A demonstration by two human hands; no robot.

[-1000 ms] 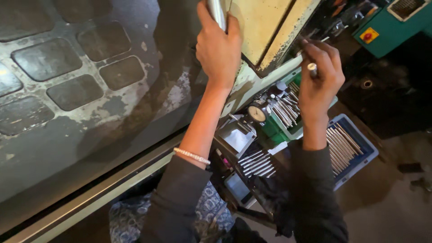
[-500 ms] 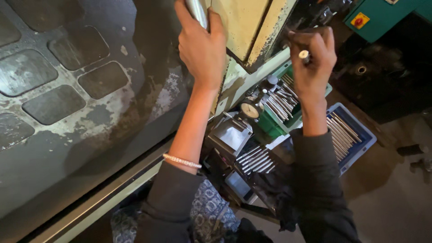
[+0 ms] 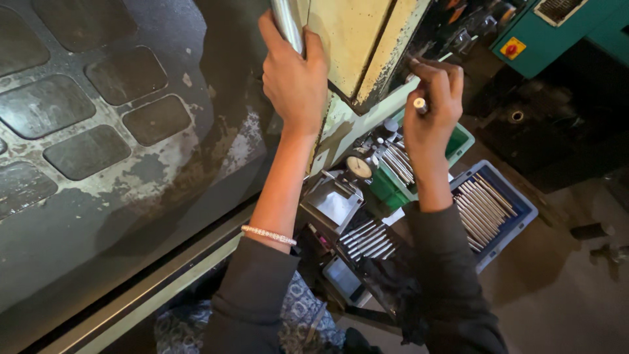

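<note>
A shallow blue plastic tray (image 3: 517, 200) is holding a row of slim grey metal rods, too many and too close to count, and a green plastic bin (image 3: 462, 141) just behind the right forearm is holding more of them beside one round dial gauge (image 3: 359, 167). The left hand (image 3: 293, 82) is wrapping its fingers around a shiny steel bar (image 3: 286, 23) on the cream-painted machine (image 3: 350, 42). The right hand (image 3: 429, 108) is pinching one short silver metal pin (image 3: 419, 103) between its fingers, now slightly lower than half a second ago; the left grip is staying put.
</note>
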